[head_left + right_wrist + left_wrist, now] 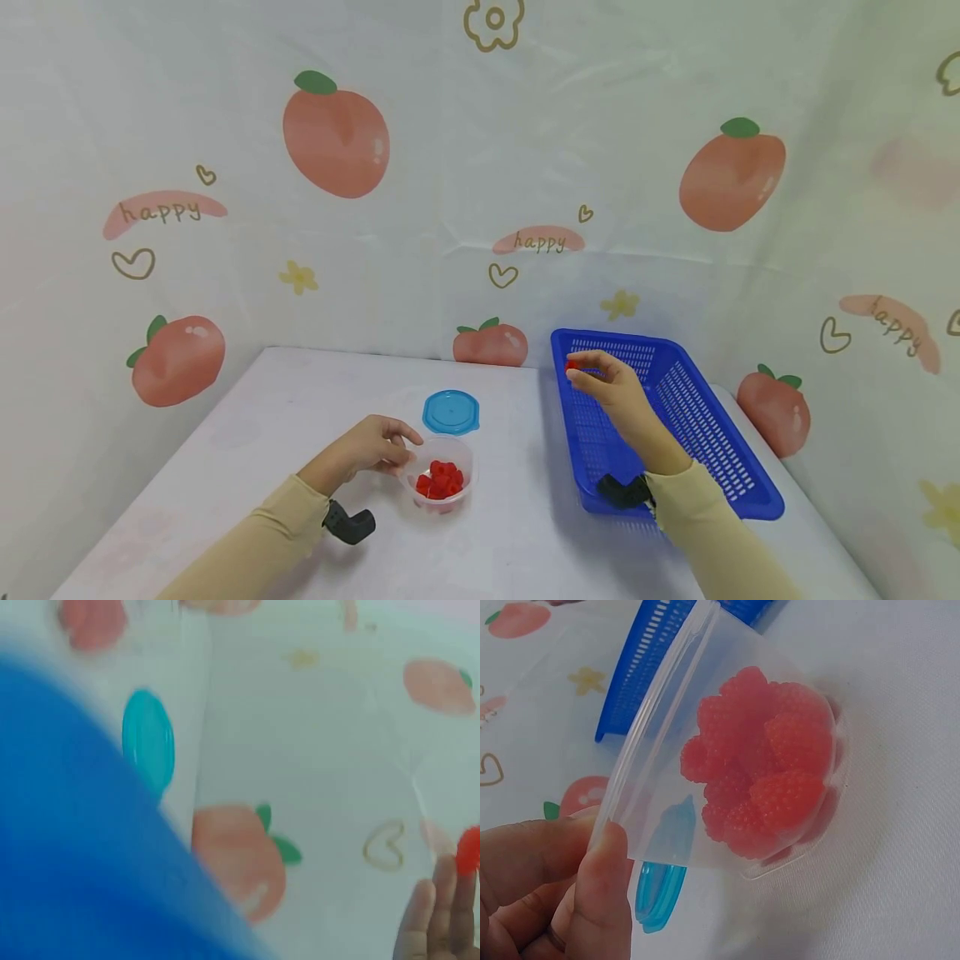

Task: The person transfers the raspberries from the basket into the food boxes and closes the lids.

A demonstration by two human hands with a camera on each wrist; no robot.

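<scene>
My left hand (pixel 369 446) pinches the near-left rim of a clear plastic bowl (pixel 468 457), which stands on the white table. Several red raspberries (pixel 757 765) lie heaped at the bottom of the bowl, seen through its wall in the left wrist view. Over the left part of a blue plastic basket (pixel 611 454), my right hand (pixel 618 400) holds a single raspberry (pixel 572 366) between thumb and fingertips. The right wrist view catches that raspberry (pixel 469 851) at its right edge, with part of the hand cut off.
A round blue lid (pixel 451 412) lies flat just behind the bowl. The basket's slotted right wall (pixel 708 425) slopes up on the far right. Behind the table (pixel 315 392) hangs a white cloth (pixel 420 275) printed with fruit. A black wrist camera (pixel 350 523) sits at the left cuff.
</scene>
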